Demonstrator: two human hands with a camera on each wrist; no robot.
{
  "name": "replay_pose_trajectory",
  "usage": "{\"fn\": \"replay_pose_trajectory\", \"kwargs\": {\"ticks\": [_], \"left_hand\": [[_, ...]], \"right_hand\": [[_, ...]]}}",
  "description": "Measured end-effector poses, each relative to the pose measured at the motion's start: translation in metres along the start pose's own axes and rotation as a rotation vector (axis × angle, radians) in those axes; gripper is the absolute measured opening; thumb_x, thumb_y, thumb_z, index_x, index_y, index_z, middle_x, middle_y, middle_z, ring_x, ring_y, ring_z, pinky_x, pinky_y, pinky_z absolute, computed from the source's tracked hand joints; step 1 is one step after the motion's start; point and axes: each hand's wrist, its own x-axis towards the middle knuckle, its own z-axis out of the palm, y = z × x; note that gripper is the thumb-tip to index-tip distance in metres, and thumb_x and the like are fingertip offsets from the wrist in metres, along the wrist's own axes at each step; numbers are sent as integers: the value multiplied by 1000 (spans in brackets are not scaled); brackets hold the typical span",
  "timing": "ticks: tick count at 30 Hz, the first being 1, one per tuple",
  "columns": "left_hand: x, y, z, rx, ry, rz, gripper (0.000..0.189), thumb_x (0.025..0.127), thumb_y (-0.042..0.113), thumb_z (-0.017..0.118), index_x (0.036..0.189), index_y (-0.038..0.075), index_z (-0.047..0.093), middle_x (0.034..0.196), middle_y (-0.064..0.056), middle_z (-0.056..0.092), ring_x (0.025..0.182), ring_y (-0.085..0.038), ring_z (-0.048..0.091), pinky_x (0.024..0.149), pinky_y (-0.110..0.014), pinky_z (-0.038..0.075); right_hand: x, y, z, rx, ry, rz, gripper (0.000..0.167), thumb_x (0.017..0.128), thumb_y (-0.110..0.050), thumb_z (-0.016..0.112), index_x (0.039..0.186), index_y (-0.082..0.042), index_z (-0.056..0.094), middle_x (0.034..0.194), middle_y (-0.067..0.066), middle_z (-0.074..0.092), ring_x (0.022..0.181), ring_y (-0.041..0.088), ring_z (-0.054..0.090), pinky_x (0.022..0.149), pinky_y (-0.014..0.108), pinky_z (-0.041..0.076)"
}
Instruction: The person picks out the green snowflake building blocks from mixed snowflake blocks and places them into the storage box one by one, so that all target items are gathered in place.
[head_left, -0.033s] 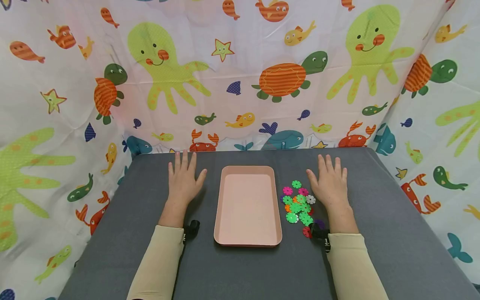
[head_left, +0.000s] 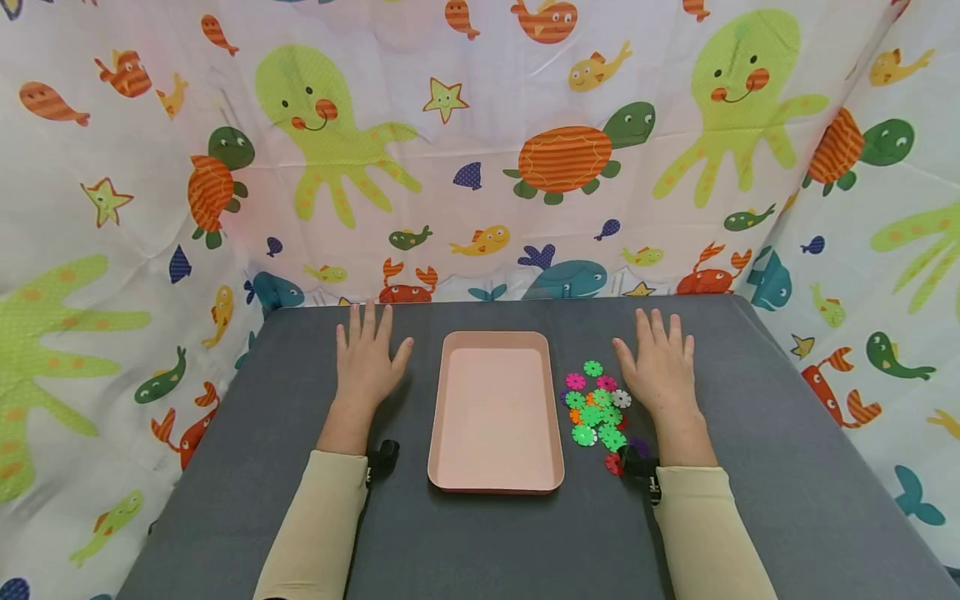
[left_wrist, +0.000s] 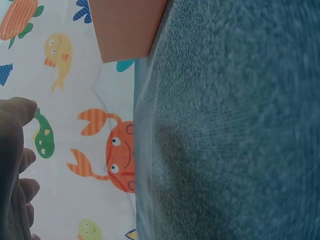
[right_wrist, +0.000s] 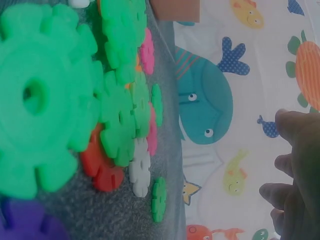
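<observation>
Fingers of the left hand and right hand were straight and spread; between them a pink tray lay on the grey counter, notched discs heaped just to its right

Pink rectangular plastic tray: smooth, matt. Green notched plastic discs: smooth, apparently matt, view blurred. Grey cloth-covered worktop: rough, matt.

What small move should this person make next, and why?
Probably the right hand should reach left to the colorful plastic pieces: it holds nothing, they lie close beside it, and none are in the pink tray.
</observation>
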Motion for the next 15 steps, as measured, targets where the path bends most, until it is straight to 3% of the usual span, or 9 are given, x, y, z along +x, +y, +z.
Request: {"fn": "replay_pose_trajectory", "kwargs": {"ticks": [7,15], "left_hand": [[0,-3,-1,-10,-5,-9,78,104,55,46,165,11,24,170,-17,6,156,-34,-8,119,-61,-1],[0,-7,-2,-66,-41,29,72,104,46,51,162,7,30,168,-21,16,154,-42,8,118,-63,16]], "right_hand": [[2,-3,-5,15,-5,-12,73,108,-45,43,162,-1,21,164,29,19,153,47,-3,116,67,-4],[1,-10,-8,46,-23,-24,74,106,-41,51,162,-1,23,162,30,24,153,49,3,116,68,-1]]}}
